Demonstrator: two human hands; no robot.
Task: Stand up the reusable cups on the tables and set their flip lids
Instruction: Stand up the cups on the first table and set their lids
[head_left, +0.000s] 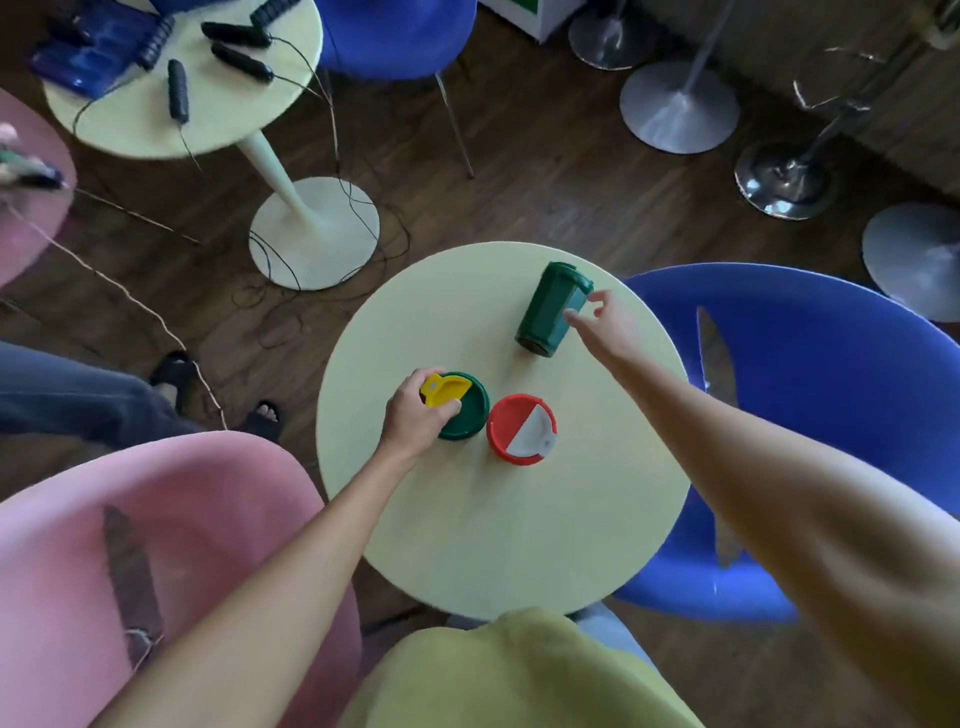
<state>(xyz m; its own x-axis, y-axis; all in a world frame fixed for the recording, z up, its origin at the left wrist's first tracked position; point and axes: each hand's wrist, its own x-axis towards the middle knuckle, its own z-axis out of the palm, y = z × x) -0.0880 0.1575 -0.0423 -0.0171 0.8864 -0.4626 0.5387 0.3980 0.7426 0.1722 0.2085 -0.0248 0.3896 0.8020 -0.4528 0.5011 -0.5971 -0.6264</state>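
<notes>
The right hand's fingers (597, 306) spread open, just reaching the dark green cup (553, 309) lying tipped on the worktop (519, 545), which looks light, rigid and smooth, best gripped round its mid-body, while the left hand (415, 415) pinches the yellow flip lid (444, 389) of an upright green cup (470, 410) beside the red one (521, 428).

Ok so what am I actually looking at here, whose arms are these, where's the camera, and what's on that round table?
There is no machine here. The one picture comes from a wide-angle camera worn on a person's head, looking down at their own bare arms. Below is a round pale yellow table between a pink chair and a blue chair. Two cups stand upright: a green cup with a yellow flip lid, and a red cup with a white flip lid. A dark green cup lies on its side. The left hand rests on the yellow flip piece. The right hand reaches open toward the lying cup, fingertips at it, with no grip closed yet.
</notes>
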